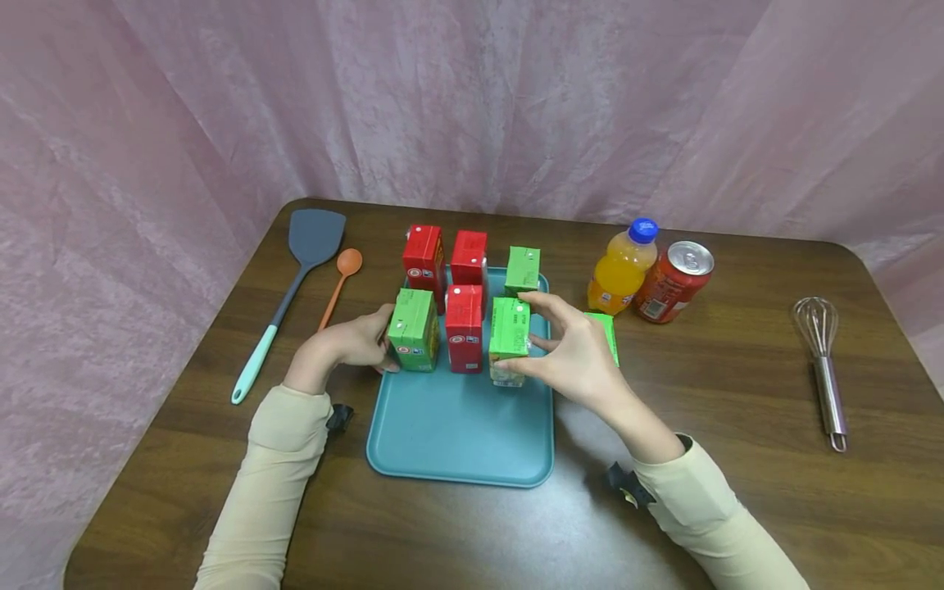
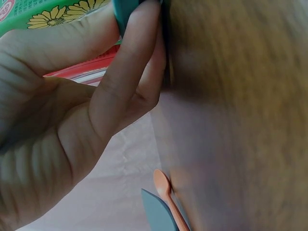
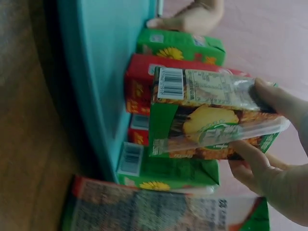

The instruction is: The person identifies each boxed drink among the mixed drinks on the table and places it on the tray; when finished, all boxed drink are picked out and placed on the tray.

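My right hand (image 1: pixel 578 352) pinches a green juice box (image 1: pixel 510 328) between thumb and fingers, over the right part of the teal tray (image 1: pixel 457 438). The right wrist view shows a pineapple picture and a straw on its side. With thumb and fingers, my left hand (image 1: pixel 352 340) grips the tray's left rim (image 2: pixel 125 13). Beside that hand a green juice box (image 1: pixel 415 328) with yellow flowers stands on the tray. Red juice boxes (image 1: pixel 465 328) and another green one (image 1: pixel 522 266) stand around it. Behind the right hand, a green-topped box (image 1: pixel 606 332) is partly hidden.
On the left lie a grey spatula (image 1: pixel 315 238) and an orange spoon (image 1: pixel 348 264). An orange drink bottle (image 1: pixel 621 270) and a red can (image 1: pixel 673 283) stand right of the tray. A whisk (image 1: pixel 822 360) lies at the far right. Pink curtain (image 1: pixel 472 106) hangs behind the table.
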A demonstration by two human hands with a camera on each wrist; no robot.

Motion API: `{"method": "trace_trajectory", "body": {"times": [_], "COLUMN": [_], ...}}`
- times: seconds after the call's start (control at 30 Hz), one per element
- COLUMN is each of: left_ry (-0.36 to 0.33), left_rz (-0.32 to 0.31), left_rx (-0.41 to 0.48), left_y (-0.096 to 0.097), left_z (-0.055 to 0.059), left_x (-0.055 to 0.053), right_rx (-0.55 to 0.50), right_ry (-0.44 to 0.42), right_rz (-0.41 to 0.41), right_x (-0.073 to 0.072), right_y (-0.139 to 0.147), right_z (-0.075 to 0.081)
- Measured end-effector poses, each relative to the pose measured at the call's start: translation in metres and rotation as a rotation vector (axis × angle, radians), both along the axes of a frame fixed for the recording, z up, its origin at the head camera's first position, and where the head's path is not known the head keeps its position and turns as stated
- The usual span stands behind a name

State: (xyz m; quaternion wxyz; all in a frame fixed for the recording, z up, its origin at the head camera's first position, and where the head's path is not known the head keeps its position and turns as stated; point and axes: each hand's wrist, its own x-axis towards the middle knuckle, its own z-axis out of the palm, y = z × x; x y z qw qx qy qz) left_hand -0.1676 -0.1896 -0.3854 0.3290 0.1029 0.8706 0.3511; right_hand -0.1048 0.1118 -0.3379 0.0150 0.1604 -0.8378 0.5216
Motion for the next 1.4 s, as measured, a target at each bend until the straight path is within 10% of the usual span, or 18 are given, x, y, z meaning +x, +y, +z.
{"method": "trace_trajectory", "body": {"times": [0.47, 0.8, 1.07, 1.4], "left_ry": [-0.007, -0.010, -0.003, -0.008], "left_rz": [-0.006, 0.007, 0.005, 0.010], "left_rx": [0.017, -0.001, -0.005, 0.002], "left_y": [0.000, 0.000, 0.000, 0.000], "left_z": [0.001, 0.001, 0.001, 0.000], "left_x": [0.000, 0.001, 0.001, 0.000], "right_rx": [0.138, 0.223, 0.223, 0.329], "right_ry": [-0.104, -0.083, 0.103, 0.082], "right_rz": [-0.069, 0.029, 0.035, 0.052], "right_x": [-0.001, 0.004, 0.003, -0.005], "right_y": [-0.016, -0.008, 0.025, 0.072], "right_z": [-0.011, 0.006, 0.026, 0.015]}}
